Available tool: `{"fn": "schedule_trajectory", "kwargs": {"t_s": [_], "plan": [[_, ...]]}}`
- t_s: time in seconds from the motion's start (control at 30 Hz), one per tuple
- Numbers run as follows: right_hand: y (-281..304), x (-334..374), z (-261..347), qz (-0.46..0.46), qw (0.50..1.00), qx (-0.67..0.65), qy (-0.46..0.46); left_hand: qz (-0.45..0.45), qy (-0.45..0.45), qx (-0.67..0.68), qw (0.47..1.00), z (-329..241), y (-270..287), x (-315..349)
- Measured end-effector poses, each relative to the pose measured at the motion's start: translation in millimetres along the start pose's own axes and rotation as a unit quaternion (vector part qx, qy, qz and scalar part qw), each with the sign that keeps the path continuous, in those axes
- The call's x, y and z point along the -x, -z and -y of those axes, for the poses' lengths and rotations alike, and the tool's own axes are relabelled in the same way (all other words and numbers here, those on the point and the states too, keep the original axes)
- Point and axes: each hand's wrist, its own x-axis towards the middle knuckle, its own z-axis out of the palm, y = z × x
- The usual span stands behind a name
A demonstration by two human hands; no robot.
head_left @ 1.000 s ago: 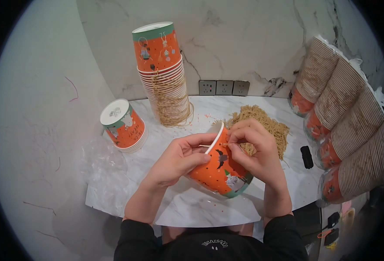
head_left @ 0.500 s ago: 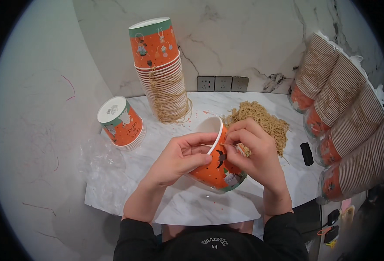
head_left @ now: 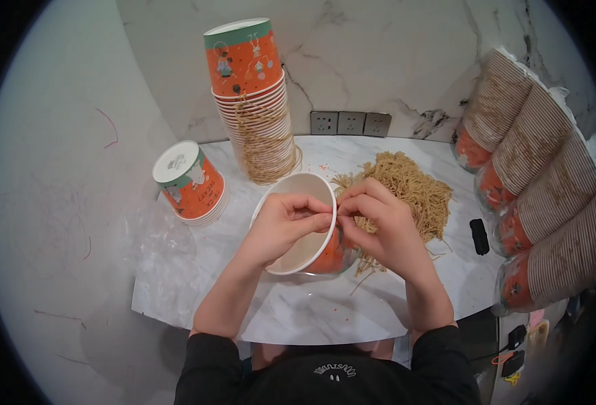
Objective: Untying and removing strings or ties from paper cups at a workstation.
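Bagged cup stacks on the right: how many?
4, side by side along the right: farthest stack, second stack, third stack, nearest stack. More could be hidden behind them.

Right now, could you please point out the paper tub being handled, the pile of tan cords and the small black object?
Paper tub (head_left: 302,251): head view, on its pale inner wall.
Pile of tan cords (head_left: 414,192): head view, middle of the heap.
Small black object (head_left: 479,236): head view, on its middle.
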Motion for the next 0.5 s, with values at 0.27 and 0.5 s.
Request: {"fn": "schedule_trajectory", "kwargs": {"t_s": [0.27,0.5], "plan": [[10.1,-2.1,-9.3,0.129,0.981,0.128,-0.064,-0.043,-0.088,-0.371,0.923,-20.2,-8.0,14.0],[5.7,-3.3,-6.7,0.124,0.971,0.168,-0.119,-0.003,-0.259,-0.408,0.875,-13.3,-7.9,15.3]]}}
